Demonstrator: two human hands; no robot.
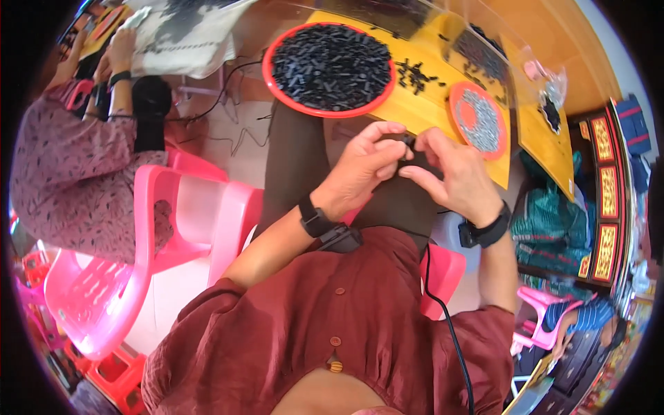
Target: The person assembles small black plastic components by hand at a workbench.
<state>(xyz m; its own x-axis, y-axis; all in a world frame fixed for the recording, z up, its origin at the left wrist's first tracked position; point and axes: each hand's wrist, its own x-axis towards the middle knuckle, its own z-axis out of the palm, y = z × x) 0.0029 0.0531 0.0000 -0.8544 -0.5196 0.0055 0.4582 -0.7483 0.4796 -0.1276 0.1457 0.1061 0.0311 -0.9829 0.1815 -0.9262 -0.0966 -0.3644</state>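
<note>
My left hand [370, 162] is closed, thumb and fingers pinched on a small black piece [408, 142] above my lap. From the other side, my right hand [460, 176] curls its fingertips against the same piece, its thumb held lower and a little apart. Fingers partly cover the piece, so its exact shape is hidden. Just beyond my hands, a round red tray [275, 86] is heaped with small black plastic-looking parts [332, 66]. To the right, a smaller orange-red tray [465, 111] carries many small silvery parts [486, 128].
Both trays are at the yellow table [415, 114], where loose black pieces [418, 76] lie scattered. Pink chairs [200, 214] stand at my left, near a seated person [76, 173] at another table. A black cable [446, 318] runs down my right side. Green bags [550, 221] rest at right.
</note>
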